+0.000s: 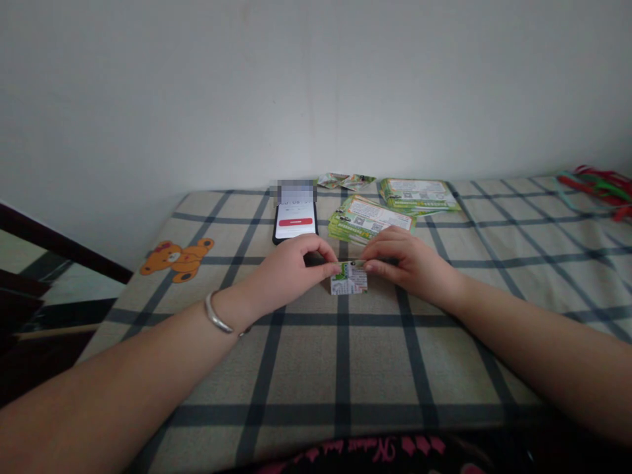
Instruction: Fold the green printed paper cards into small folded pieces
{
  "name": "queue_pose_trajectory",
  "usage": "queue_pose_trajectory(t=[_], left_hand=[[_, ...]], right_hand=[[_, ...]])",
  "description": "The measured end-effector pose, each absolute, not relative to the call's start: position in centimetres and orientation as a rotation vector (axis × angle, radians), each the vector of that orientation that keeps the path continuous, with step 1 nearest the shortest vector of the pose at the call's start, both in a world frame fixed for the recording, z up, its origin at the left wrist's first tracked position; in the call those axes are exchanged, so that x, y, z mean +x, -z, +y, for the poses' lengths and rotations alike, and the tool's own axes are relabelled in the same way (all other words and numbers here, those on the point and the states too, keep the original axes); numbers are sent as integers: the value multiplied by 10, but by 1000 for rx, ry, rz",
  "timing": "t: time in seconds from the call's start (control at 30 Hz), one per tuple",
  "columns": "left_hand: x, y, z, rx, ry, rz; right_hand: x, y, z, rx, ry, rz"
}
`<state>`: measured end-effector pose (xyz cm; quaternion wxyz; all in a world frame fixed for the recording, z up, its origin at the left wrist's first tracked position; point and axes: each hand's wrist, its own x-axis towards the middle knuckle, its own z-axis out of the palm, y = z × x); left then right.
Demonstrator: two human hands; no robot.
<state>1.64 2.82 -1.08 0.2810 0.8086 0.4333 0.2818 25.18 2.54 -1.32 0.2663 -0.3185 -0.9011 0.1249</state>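
Phone [295, 220] left of two leaflet stacks [371, 218]; folded bits, prob. leaflets [345, 180], behind.

A home setting is suggested, likely a bedroom. A surface is covered by a checked cloth [444, 342] printed with a cartoon bear [176, 258], set against a plain white wall [296, 85]. A phone [295, 220] and stacks of green leaflets [390, 207] are laid on it. Dark wooden furniture [44, 263] is seen at left.

Checked cloth-covered table [444, 342] with phone [295, 220], leaflet stacks [370, 220], folded leaflet [349, 279].
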Motion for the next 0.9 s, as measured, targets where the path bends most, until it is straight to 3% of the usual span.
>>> queue_pose_trajectory(t=[0.33, 0.9], left_hand=[[9, 9, 29, 2492, -1043, 802], [7, 12, 31, 2828, -692, 460]], right_hand=[[253, 12, 26, -733, -306, -2381], [258, 16, 31, -623, -283, -2639]])
